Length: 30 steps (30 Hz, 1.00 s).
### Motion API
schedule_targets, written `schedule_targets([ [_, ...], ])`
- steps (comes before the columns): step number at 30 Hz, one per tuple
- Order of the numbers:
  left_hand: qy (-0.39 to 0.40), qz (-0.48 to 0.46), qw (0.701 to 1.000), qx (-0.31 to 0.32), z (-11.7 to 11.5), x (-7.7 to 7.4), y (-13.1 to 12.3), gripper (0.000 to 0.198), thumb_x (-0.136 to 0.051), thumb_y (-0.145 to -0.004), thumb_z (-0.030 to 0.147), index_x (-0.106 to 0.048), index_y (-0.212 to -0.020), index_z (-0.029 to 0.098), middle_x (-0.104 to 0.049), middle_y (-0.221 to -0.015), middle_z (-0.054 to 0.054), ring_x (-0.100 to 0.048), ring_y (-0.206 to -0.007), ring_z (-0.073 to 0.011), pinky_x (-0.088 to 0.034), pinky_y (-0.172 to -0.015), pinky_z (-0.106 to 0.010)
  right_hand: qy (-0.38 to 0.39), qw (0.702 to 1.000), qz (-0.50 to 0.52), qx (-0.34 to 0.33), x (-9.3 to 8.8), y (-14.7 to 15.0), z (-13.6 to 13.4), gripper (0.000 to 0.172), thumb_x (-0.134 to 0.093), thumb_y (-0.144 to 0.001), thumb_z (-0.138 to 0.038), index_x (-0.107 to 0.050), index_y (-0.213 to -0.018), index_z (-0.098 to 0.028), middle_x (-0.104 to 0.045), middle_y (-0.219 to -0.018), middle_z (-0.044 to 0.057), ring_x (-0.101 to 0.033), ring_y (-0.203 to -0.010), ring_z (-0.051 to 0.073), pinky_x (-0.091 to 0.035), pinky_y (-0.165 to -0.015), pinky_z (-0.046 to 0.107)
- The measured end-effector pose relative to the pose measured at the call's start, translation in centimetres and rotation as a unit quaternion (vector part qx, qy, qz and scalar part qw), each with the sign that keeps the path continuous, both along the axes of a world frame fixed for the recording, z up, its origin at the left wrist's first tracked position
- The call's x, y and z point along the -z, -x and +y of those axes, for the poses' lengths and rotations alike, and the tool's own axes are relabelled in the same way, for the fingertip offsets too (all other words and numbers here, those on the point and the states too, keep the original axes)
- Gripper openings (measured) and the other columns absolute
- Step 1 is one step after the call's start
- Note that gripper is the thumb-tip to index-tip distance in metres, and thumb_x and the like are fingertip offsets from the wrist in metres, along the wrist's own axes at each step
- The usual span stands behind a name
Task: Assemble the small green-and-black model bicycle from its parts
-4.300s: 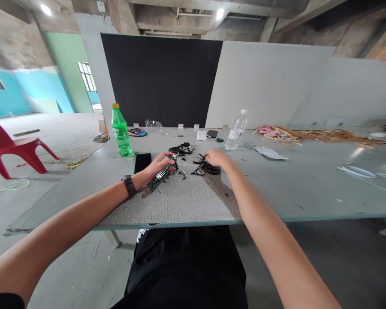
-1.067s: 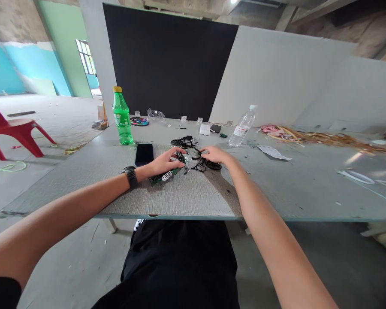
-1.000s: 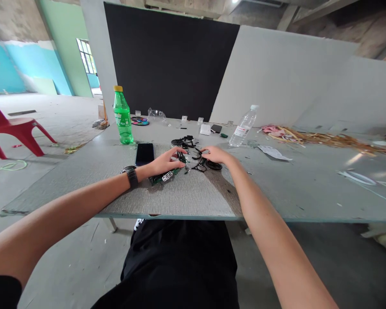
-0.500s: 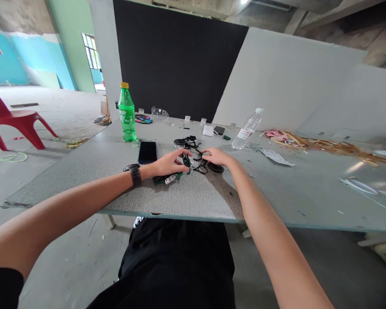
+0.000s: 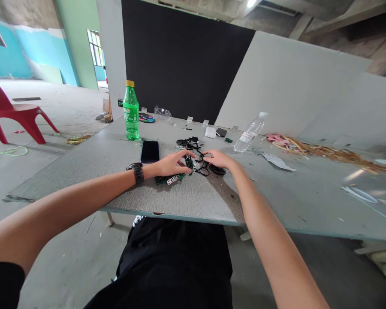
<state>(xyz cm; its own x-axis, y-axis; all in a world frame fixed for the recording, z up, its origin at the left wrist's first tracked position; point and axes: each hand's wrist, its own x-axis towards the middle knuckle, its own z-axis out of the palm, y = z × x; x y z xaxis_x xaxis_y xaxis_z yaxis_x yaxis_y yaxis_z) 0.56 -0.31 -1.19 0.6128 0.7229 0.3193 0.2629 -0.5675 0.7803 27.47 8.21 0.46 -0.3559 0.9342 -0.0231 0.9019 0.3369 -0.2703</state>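
My left hand (image 5: pixel 173 164), with a black watch (image 5: pixel 136 173) at its wrist, curls its thumb and fingers about a small dark, partly shiny piece (image 5: pixel 188 161). Just right of it, my right hand (image 5: pixel 219 159) has its fingers bent down and pressed together at a thin black curved part (image 5: pixel 199 157); its fingertips are partly hidden. A black loop (image 5: pixel 203 171) lies between the hands. Under my right hand rests a black wheel-like ring (image 5: pixel 217 170). More black parts (image 5: pixel 189 143) lie beyond. Below my left hand are dark green pieces and a white slotted piece (image 5: pixel 173 180).
A phone (image 5: pixel 150 152) and a green bottle (image 5: pixel 131 111) stand on the grey table (image 5: pixel 93 189) to the left. At the right are a clear bottle (image 5: pixel 249 134), a paper sheet (image 5: pixel 278 162) and wood strips (image 5: pixel 324 152). A white case (image 5: pixel 210 132) sits farther back.
The view has shifted slightly, so the scene sits a little farther right. Both hands keep nearly the same pose at the same parts.
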Motion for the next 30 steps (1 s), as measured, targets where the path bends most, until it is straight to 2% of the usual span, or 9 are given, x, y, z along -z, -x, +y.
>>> schedule_targets([
  [7, -0.005, -0.005, 1.0, 0.006, -0.14, -0.08, -0.05, 0.051, -0.069, -0.084, 0.035, -0.053, -0.13, 0.021, -0.065, -0.121, -0.01, -0.067, -0.09, -0.0163, -0.052, -0.082, -0.03, -0.009, 1.0, 0.005, -0.009, 0.13, -0.01, 0.1, 0.038, -0.059, -0.094, -0.023, -0.067, -0.13, -0.015, -0.066, -0.135, 0.014, -0.066, -0.117, 0.028, -0.048, -0.104, 0.04],
  [12, -0.008, -0.005, 1.0, 0.0, 0.1, 0.21, -0.11, 0.051, -0.069, -0.083, 0.034, -0.054, -0.13, 0.021, -0.062, -0.129, -0.01, -0.068, -0.089, -0.0161, -0.052, -0.083, -0.031, 0.0, 1.0, 0.012, 0.001, 0.29, -0.13, 0.2, 0.039, -0.059, -0.094, -0.023, -0.065, -0.132, -0.014, -0.07, -0.129, 0.015, -0.07, -0.106, 0.028, -0.052, -0.097, 0.04],
  [17, -0.01, -0.009, 1.0, 0.001, 0.54, 0.63, -0.16, 0.051, -0.07, -0.082, 0.033, -0.054, -0.13, 0.024, -0.058, -0.135, -0.01, -0.068, -0.09, -0.0158, -0.052, -0.086, -0.032, -0.002, 1.0, 0.009, 0.003, 0.23, -0.07, 0.0, 0.039, -0.059, -0.094, -0.023, -0.065, -0.132, -0.016, -0.066, -0.135, 0.014, -0.068, -0.111, 0.027, -0.051, -0.098, 0.038],
  [30, 0.004, 0.0, 1.0, -0.007, -0.03, 0.15, -0.17, 0.05, -0.07, -0.082, 0.032, -0.053, -0.128, 0.023, -0.061, -0.132, -0.009, -0.067, -0.088, -0.0149, -0.052, -0.082, -0.03, -0.004, 1.0, 0.015, -0.008, 0.24, -0.05, 0.06, 0.039, -0.059, -0.093, -0.023, -0.066, -0.131, -0.018, -0.064, -0.138, 0.013, -0.064, -0.12, 0.027, -0.048, -0.104, 0.038],
])
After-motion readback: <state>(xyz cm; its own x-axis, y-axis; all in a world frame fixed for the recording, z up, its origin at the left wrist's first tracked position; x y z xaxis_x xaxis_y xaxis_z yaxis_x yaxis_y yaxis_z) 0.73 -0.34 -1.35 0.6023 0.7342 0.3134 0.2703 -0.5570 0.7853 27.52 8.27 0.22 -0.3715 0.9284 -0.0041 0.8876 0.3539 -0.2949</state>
